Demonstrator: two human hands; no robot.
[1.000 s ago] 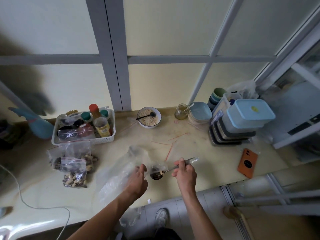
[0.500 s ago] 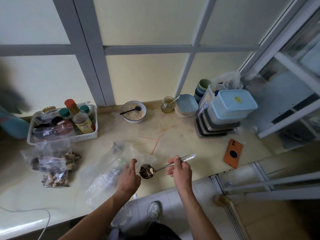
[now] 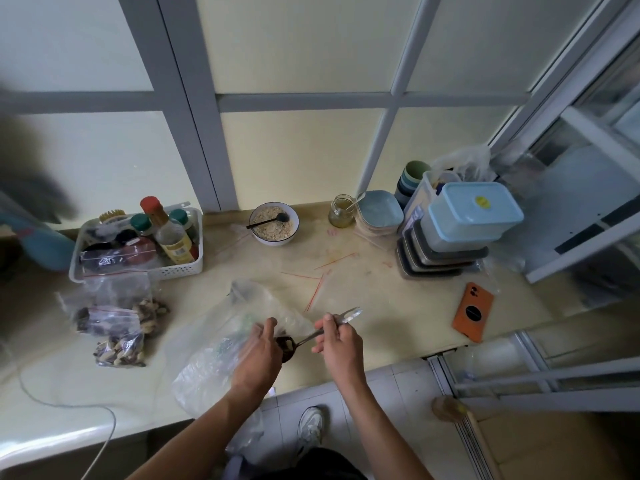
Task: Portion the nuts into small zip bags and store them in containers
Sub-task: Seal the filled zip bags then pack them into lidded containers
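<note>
My right hand [image 3: 341, 344] grips a metal spoon [image 3: 322, 330] by its handle; the bowl of the spoon holds dark nuts and sits just right of my left hand [image 3: 258, 355]. My left hand holds a clear plastic bag [image 3: 221, 341] that lies crumpled near the counter's front edge. Several small filled zip bags of nuts [image 3: 117, 327] lie in a pile to the left. Stacked lidded containers [image 3: 453, 233], a pale blue one on top, stand at the back right.
A white basket of bottles [image 3: 138, 244] stands back left. A bowl of oats with a black spoon [image 3: 274, 223], a small glass jar [image 3: 342, 211] and stacked plates sit by the wall. An orange phone [image 3: 473, 311] lies right. A cable [image 3: 62, 407] crosses the counter's left.
The spoon's bowl has moved left, closer to my left hand and the bag. The camera view has shifted; the hands stay over the front edge.
</note>
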